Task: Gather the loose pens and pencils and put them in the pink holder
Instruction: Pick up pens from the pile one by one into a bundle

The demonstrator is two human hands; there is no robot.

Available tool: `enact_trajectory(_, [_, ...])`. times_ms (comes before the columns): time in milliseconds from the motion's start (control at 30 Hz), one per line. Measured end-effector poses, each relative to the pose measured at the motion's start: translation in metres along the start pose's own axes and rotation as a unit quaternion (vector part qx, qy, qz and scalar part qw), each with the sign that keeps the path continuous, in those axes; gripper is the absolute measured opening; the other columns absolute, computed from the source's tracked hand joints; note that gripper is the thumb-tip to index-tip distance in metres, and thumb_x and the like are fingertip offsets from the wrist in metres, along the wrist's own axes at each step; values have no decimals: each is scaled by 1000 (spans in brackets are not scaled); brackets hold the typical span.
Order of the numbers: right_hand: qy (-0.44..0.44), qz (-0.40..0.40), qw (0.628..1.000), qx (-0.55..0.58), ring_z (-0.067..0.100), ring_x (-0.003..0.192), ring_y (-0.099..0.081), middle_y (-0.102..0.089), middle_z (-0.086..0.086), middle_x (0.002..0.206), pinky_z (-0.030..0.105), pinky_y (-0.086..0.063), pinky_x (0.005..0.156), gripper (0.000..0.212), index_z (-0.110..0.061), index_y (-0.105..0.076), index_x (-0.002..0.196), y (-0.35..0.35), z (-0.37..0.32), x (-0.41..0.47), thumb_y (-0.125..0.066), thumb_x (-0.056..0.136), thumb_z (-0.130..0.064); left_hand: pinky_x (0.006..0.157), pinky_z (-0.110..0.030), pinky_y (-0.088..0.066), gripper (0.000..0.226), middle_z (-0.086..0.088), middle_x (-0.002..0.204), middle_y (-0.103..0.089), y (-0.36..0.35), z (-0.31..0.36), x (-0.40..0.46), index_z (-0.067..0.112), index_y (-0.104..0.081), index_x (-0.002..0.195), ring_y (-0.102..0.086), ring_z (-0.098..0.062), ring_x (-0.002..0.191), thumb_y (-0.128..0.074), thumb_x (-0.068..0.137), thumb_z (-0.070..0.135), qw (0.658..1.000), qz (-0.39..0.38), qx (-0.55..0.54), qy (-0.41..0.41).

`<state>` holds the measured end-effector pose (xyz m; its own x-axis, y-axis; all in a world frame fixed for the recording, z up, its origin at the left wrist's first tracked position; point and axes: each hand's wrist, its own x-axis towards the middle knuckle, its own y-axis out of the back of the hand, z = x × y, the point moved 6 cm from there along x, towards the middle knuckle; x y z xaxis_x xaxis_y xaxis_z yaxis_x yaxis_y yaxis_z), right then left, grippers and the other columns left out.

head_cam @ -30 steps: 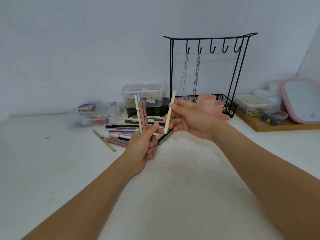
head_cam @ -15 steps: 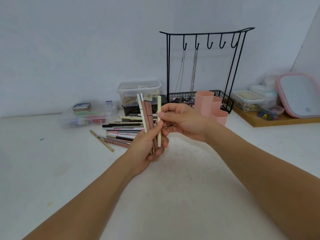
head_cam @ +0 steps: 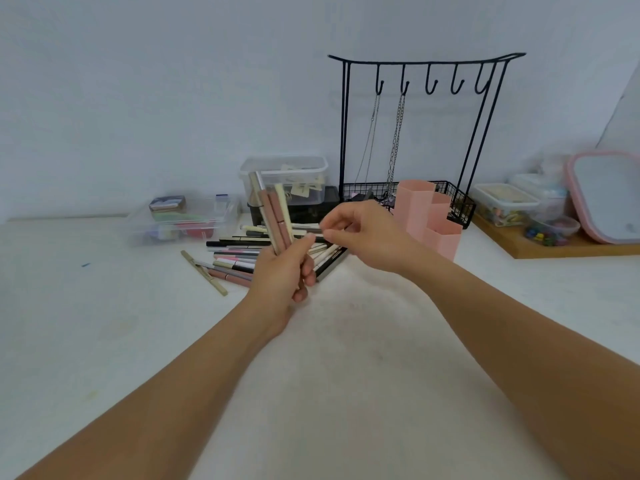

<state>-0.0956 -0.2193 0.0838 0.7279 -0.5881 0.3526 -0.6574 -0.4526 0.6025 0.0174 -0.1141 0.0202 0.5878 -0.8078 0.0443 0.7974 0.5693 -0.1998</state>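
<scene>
My left hand (head_cam: 284,271) grips a small bundle of pens (head_cam: 275,216), pink and cream, pointing up and tilted left. My right hand (head_cam: 363,233) hovers just right of the bundle, fingers curled and apart, holding nothing that I can see. Behind both hands a pile of loose pens and pencils (head_cam: 239,251) lies on the white table (head_cam: 346,375). One olive pencil (head_cam: 203,271) lies apart at the pile's left. The pink holder (head_cam: 429,216), with stepped hexagonal tubes, stands upright to the right of my right hand.
A black wire hook stand (head_cam: 422,133) with hanging chains sits behind the holder. Clear plastic boxes (head_cam: 183,220) and a lidded tub (head_cam: 284,178) line the back wall. A wooden tray (head_cam: 554,247) with small containers and a pink-rimmed lid (head_cam: 609,195) is at the right.
The cream pen passed from my right hand into the bundle in my left hand. My right hand let go and drew slightly away to the right.
</scene>
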Motion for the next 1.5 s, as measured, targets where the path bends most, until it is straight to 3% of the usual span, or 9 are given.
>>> enact_trajectory(233, [16, -35, 994, -105, 13, 80, -64, -69, -2, 90, 21, -51, 68, 20, -21, -71, 97, -11, 34, -11, -73, 83, -8, 34, -20, -27, 46, 3, 49, -43, 2, -6, 1, 26, -49, 51, -40, -11, 41, -73, 88, 37, 1000, -3, 12, 6])
enact_trajectory(500, [88, -9, 982, -170, 15, 78, -62, -66, -1, 95, 29, -52, 75, 9, -17, -73, 94, -23, 38, -14, -75, 86, -13, 36, -19, -28, 51, 2, 49, -45, -1, -5, 1, 26, -50, 45, -42, -12, 42, -72, 89, 40, 1000, -16, 26, -3])
enact_trajectory(700, [90, -86, 970, -207, 12, 85, -59, -67, -4, 98, 25, -49, 77, 11, -18, -73, 98, -23, 32, -8, -71, 90, -12, 35, -19, -25, 46, 5, 48, -40, 4, -1, 0, 26, -47, 55, -35, -10, 41, -71, 91, 41, 1000, -16, 26, 0])
enact_trajectory(900, [68, -126, 961, -236, 5, 79, -54, -64, -7, 96, 9, -37, 67, 10, -15, -74, 102, -13, 28, -9, -67, 94, -15, 35, -18, -23, 43, 8, 46, -33, 5, 0, -2, 23, -47, 63, -27, -9, 40, -72, 89, 47, 999, -20, 23, 13])
enact_trajectory(967, [52, -79, 980, -177, 8, 75, -56, -63, -7, 87, 12, -39, 65, 8, -13, -69, 101, 1, 18, -6, -62, 97, -13, 35, -18, -23, 43, 8, 47, -34, 4, 0, -2, 23, -48, 63, -28, -9, 40, -72, 89, 49, 1000, -24, 15, 7])
enact_trajectory(1033, [7, -49, 999, -1, 12, 64, -56, -62, 1, 77, 19, -45, 58, 7, -8, -61, 100, 12, 6, -4, -55, 101, -10, 35, -18, -24, 42, 8, 48, -36, 3, 1, -3, 22, -54, 64, -30, -9, 41, -72, 86, 53, 999, -34, 6, 5])
enact_trajectory(1167, [-51, -66, 947, 310, 20, 65, -63, -65, 16, 84, 23, -55, 58, 8, -2, -56, 100, 4, -19, -7, -52, 102, -8, 35, -17, -24, 49, 5, 51, -41, -4, 1, -8, 20, -62, 75, -36, -9, 42, -69, 78, 68, 998, -66, -10, 16])
enact_trajectory(1300, [-55, -56, 939, 335, 18, 63, -65, -66, 12, 75, 21, -57, 58, 5, 0, -59, 98, -6, -27, -8, -58, 99, -5, 33, -16, -23, 72, 2, 52, -43, -12, 1, -11, 13, -61, 84, -40, -9, 41, -62, 63, 82, 993, -114, -12, 27])
enact_trajectory(1500, [-42, -46, 952, 300, 12, 56, -63, -66, 7, 69, 23, -56, 58, 3, -2, -62, 94, -19, -24, -7, -65, 94, -2, 32, -16, -25, 57, -1, 55, -51, -14, -1, -12, 17, -58, 71, -47, -13, 43, -70, 67, 73, 987, -158, 9, 28])
